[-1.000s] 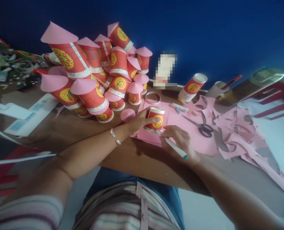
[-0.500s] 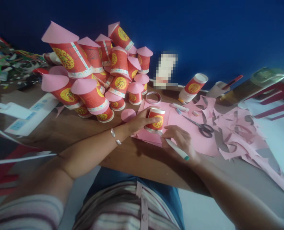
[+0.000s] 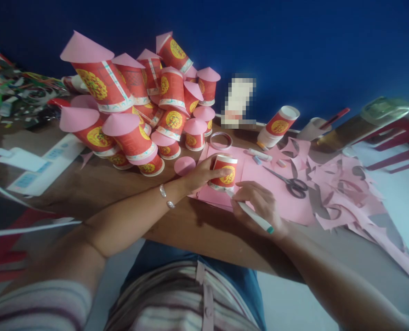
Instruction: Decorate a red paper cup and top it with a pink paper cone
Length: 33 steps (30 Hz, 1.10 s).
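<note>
My left hand point(image 3: 206, 174) is closed around a red paper cup point(image 3: 221, 162) with a yellow round emblem and a white rim. The cup stands roughly upright over pink paper sheets point(image 3: 249, 172). In my right hand point(image 3: 258, 200) is a white marker point(image 3: 251, 214) with a green end, its tip at the cup's lower edge. Whether the tip touches the cup I cannot tell. Black-handled scissors point(image 3: 296, 186) lie on the pink paper to the right, and a roll of tape point(image 3: 221, 141) lies just behind the cup.
At the left is a pile of red cups with pink cone tops point(image 3: 128, 133). A white power strip point(image 3: 48, 168) lies near it. Pink paper scraps point(image 3: 345, 193) spread over the right side. Stacked cups point(image 3: 278, 126) and a holder with a red pen point(image 3: 335, 118) stand at the back.
My right hand and the marker have shifted very slightly, the green end a little down and to the right. My left hand and the cup stay in place.
</note>
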{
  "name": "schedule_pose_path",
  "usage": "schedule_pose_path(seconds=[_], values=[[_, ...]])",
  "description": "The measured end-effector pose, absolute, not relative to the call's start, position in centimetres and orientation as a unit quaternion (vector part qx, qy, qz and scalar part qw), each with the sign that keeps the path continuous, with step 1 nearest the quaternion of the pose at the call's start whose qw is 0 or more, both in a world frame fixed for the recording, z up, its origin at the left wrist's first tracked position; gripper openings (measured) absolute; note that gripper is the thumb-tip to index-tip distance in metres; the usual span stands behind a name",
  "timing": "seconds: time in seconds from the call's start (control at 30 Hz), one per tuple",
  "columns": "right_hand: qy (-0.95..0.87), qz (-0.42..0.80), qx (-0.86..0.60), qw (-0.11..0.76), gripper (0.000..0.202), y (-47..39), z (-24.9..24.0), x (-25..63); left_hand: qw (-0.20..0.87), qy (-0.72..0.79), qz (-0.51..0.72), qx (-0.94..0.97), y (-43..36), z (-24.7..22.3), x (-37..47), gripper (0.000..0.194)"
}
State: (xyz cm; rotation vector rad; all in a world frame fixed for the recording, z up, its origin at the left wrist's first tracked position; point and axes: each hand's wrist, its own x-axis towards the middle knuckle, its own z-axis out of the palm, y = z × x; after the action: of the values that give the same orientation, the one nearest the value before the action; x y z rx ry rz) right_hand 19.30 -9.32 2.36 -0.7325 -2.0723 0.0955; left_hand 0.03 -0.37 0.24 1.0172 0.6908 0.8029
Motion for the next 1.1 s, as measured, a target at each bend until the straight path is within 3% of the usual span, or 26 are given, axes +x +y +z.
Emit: schedule_pose_path(seconds=[1.1], values=[[-0.850,0.024,-0.297,0.434,0.023,-9.33,2.56,19.24,0.761,0.317,0.355,0.440,-0.45,0.64,0.13,0.067]])
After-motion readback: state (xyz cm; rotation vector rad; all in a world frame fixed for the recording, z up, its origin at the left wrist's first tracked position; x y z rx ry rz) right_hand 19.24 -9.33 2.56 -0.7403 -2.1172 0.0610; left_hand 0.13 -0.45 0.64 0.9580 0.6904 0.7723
